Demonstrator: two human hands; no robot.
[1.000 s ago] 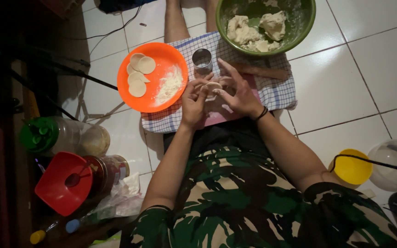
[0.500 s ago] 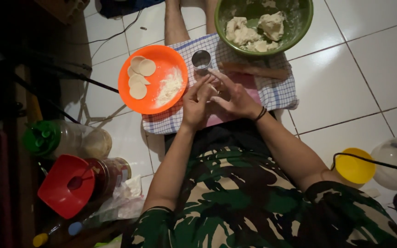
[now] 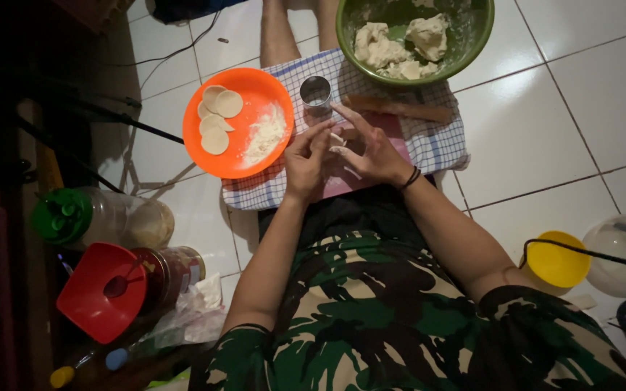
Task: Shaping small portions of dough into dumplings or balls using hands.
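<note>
Both hands, left hand (image 3: pixel 307 156) and right hand (image 3: pixel 371 148), keep their fingers clamped on the dough piece (image 3: pixel 336 139) (position barely changed).

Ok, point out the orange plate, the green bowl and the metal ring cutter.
orange plate (image 3: pixel 249 164): head view, bare bottom rim.
green bowl (image 3: pixel 472 38): head view, inner right wall.
metal ring cutter (image 3: pixel 316 92): head view, its round opening.

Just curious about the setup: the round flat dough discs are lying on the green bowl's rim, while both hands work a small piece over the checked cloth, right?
Not quite. The head view shows the dough discs lying on the orange plate, not the green bowl. The rest holds: the left hand and right hand work a small piece over the checked cloth.
</note>
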